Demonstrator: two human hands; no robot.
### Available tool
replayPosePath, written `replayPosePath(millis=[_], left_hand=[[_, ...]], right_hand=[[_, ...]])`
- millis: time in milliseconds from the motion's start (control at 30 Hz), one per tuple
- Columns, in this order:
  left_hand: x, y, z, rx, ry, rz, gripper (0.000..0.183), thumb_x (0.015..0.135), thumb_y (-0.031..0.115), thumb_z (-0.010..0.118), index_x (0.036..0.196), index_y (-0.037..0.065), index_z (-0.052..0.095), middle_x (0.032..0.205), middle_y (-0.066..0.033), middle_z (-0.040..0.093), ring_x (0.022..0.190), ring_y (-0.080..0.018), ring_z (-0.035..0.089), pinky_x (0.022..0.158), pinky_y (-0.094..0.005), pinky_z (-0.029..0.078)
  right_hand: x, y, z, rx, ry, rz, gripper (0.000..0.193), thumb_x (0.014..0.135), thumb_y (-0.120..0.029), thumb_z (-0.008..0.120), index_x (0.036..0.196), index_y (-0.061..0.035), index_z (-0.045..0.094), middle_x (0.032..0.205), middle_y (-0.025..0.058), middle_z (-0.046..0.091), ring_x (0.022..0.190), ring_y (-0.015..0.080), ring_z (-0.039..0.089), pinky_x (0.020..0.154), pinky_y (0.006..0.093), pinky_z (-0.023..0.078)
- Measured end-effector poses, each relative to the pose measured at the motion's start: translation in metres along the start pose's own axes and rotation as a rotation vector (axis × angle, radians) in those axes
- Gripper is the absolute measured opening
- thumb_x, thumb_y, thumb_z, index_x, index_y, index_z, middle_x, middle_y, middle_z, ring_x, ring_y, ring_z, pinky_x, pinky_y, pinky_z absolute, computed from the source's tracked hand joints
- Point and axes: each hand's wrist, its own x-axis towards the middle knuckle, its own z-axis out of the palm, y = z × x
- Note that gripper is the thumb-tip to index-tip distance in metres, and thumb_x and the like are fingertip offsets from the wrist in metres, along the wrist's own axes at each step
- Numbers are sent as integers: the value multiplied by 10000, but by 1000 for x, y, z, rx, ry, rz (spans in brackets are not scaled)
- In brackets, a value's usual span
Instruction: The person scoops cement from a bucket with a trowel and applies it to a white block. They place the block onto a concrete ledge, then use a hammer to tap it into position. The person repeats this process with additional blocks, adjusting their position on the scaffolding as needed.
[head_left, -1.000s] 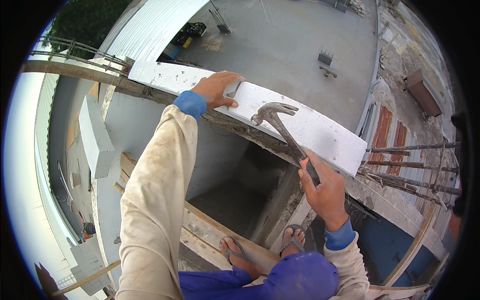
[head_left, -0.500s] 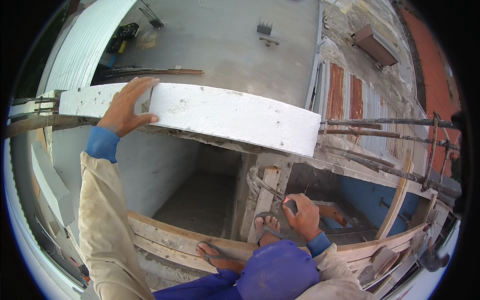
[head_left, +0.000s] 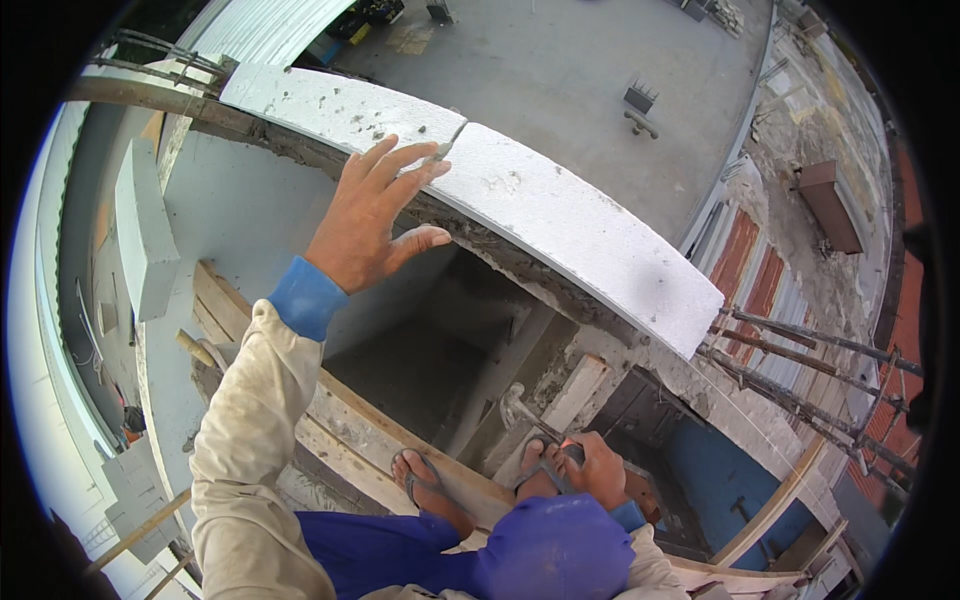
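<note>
Two white lightweight blocks lie end to end along the wall top: the shorter, pitted left block (head_left: 325, 105) and the longer right block (head_left: 585, 225). Grey mortar (head_left: 451, 143) shows in the joint between them. My left hand (head_left: 372, 222) hovers with fingers spread at the near edge beside this joint; whether the fingertips touch is unclear. Low on the right, my right hand (head_left: 598, 472) is closed around the dark and red grip of a hammer (head_left: 514, 405). Its metal head points up and left, near my sandalled feet.
I stand on a wooden plank (head_left: 385, 440) above a deep opening (head_left: 420, 340). Steel bars (head_left: 800, 345) stick out past the right block, others (head_left: 165, 55) past the left. A loose white block (head_left: 145, 230) stands at left. A thin string (head_left: 740, 405) runs along the wall at right.
My view has turned, so the wall now slants down to the right. My left hand has come back off the block top to its near edge. The hammer stays in my right hand.
</note>
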Motion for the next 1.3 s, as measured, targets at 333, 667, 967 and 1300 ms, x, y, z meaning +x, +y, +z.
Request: replayPosePath(millis=[333,667,967,1300], left_hand=[[-339,49,-21,-823,-1060,-619,787,969,619,641,1480,33,522,1438,-210,591,1350,-376,550,1146,-457,431],[-422,140,39,-1505,-613,-1138,673,1018,627,557,1437,102,575,1344,-97,653,1264,-245,633,1031,-449,508],[-483,152,121,-1386,216,-1713,486,1065,328,535,1502,114,512,1337,-105,657,1224,-239,646,1014,-498,491],[-490,103,114,-614,612,-1730,454,985,324,660,1264,-33,668,1213,-231,724,1185,-347,680,1020,-395,501]], right_hand=[[106,-111,-9,-264,-386,-678,375,877,-176,710,1223,-98,587,1107,122,608,986,367,672,801,483,566],[154,-308,103,-610,-688,-949,270,907,-131,687,1136,-19,598,1123,188,610,1026,385,682,858,481,577],[56,-273,306,-104,-449,-631,491,882,-72,679,1339,-20,508,1248,261,528,1146,494,578,970,534,510],[162,-332,189,-828,-1036,-953,462,924,-282,692,1283,3,631,1209,225,684,1171,409,647,1025,492,512]])
